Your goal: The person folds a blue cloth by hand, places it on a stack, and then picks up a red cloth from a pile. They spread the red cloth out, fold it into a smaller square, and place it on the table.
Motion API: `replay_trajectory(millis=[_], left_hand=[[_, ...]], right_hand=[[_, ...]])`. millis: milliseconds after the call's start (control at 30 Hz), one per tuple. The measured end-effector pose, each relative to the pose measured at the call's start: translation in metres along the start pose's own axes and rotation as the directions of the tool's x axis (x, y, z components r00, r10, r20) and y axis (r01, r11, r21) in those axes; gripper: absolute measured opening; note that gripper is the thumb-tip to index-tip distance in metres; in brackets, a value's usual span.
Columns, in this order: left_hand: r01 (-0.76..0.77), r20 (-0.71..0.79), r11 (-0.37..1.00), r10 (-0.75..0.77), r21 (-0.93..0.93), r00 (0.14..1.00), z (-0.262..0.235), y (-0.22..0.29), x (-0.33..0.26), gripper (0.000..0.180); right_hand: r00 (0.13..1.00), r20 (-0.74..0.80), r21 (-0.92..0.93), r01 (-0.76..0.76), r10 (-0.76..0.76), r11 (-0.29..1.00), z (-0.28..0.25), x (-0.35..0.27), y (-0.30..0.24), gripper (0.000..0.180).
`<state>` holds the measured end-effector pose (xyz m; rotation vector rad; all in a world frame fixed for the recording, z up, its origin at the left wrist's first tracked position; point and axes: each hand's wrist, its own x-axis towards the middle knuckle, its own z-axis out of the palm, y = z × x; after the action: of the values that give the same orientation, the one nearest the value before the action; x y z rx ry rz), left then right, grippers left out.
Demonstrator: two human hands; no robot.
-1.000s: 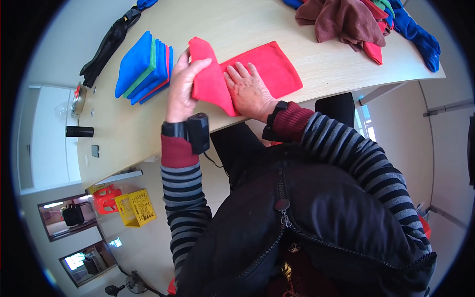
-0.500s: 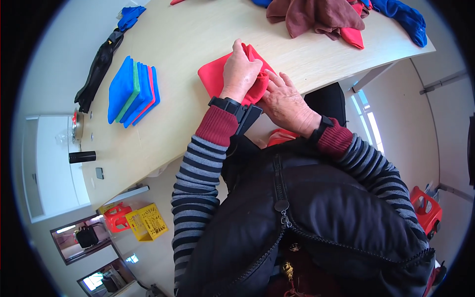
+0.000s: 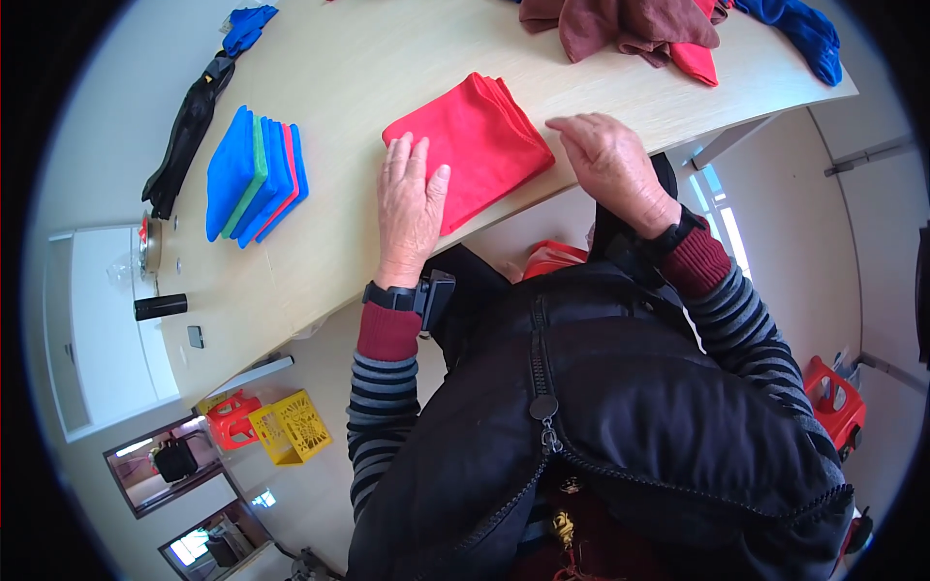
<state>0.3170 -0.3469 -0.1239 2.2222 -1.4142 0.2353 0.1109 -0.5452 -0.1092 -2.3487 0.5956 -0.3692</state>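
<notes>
So the red cloth [image 3: 484,145] is folded flat on the desk [image 3: 339,87] between the two hands, with the left hand's [image 3: 407,203] grip spread open over its left edge, thumb out to the side, not pinching anything. Right hand's [image 3: 615,165] grip is loosely open with the fingers a bit bent, nothing visible in it, hanging just beside the cloth's right edge. Neat blue, green and red stack [image 3: 257,179] sits off to the left, brown cloth [image 3: 620,24] up at the far right.
</notes>
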Motion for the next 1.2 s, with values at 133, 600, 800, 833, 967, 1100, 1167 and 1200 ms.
replay_trajectory(millis=[133,600,800,833,967,1100,1167,1200], left_hand=[[-0.011,0.059,0.988,0.002,0.153,0.998,0.012,0.006,-0.013,0.057],[0.234,0.14,0.965,-0.25,0.12,0.958,0.013,-0.005,-0.023,0.063],[0.261,0.069,0.963,-0.265,0.069,0.962,-0.004,-0.019,-0.026,0.062],[0.213,0.033,0.977,-0.212,-0.018,0.977,-0.011,-0.011,-0.03,0.061],[0.095,-0.022,0.995,-0.095,-0.028,0.995,-0.011,0.026,-0.053,0.056],[0.033,-0.08,0.989,-0.021,0.142,0.997,-0.001,0.031,-0.059,0.054],[0.016,-0.104,0.978,0.006,0.206,0.995,0.003,0.032,-0.058,0.054],[0.013,-0.108,0.968,0.015,0.252,0.994,0.004,0.034,-0.057,0.052]], right_hand=[[0.945,-0.109,-0.138,0.292,-0.308,0.946,0.01,0.023,-0.046,0.038],[0.948,0.019,-0.515,0.281,-0.317,0.81,0.102,0.094,-0.03,0.06],[0.952,0.004,-0.53,0.263,-0.307,0.806,0.103,0.098,-0.026,0.059],[0.952,0.01,-0.532,0.264,-0.306,0.804,0.103,0.099,-0.025,0.059],[0.951,0.01,-0.546,0.264,-0.308,0.795,0.106,0.101,-0.027,0.059],[0.955,-0.014,-0.561,0.238,-0.297,0.792,0.111,0.097,-0.032,0.059],[0.956,-0.045,-0.568,0.214,-0.29,0.795,0.113,0.098,-0.031,0.059],[0.956,-0.044,-0.569,0.214,-0.289,0.794,0.114,0.098,-0.028,0.059]])
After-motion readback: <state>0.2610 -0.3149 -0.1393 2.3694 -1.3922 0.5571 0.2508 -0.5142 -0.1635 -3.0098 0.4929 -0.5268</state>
